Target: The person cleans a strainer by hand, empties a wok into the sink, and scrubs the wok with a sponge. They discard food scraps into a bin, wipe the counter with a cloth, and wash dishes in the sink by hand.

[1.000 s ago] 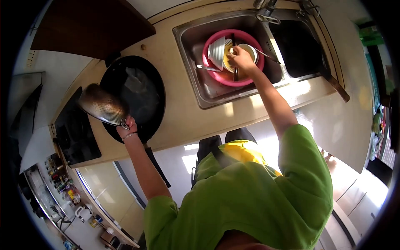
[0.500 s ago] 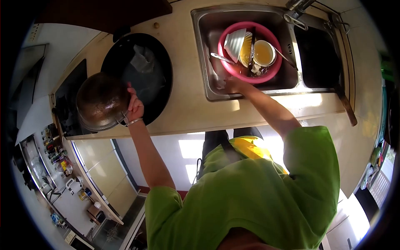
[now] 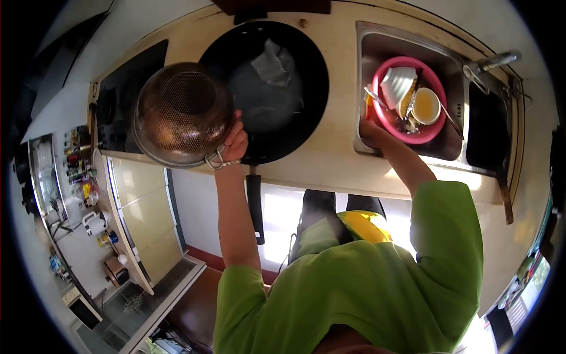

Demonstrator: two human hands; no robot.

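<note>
My left hand (image 3: pixel 236 140) grips the rim of a perforated metal colander (image 3: pixel 184 112) near its wire handle. The colander is bottom up and overlaps the left side of a large black wok (image 3: pixel 312 112). A crumpled grey cloth (image 3: pixel 275 64) lies in the wok. At the near left corner of the sink (image 3: pixel 361 44), my right hand (image 3: pixel 371 131) is closed beside a pink basin (image 3: pixel 437 84). A narrow orange-red thing (image 3: pixel 369 108) shows at its fingers, too small to name. In the basin sit a white ribbed bowl (image 3: pixel 398 82), a cup of yellowish liquid (image 3: pixel 425 106) and utensils.
A black cooktop (image 3: pixel 130 76) lies left of the colander. The wok's black handle (image 3: pixel 254 203) juts past the counter's front edge. A faucet (image 3: pixel 498 61) stands at the sink's far right, and a wooden handle (image 3: pixel 505 200) sticks out at its near right corner.
The view has shifted, so wok and sink sit farther right. The colander has been tilted, its mesh bottom now facing me. The orange-red thing now shows at my right hand.
</note>
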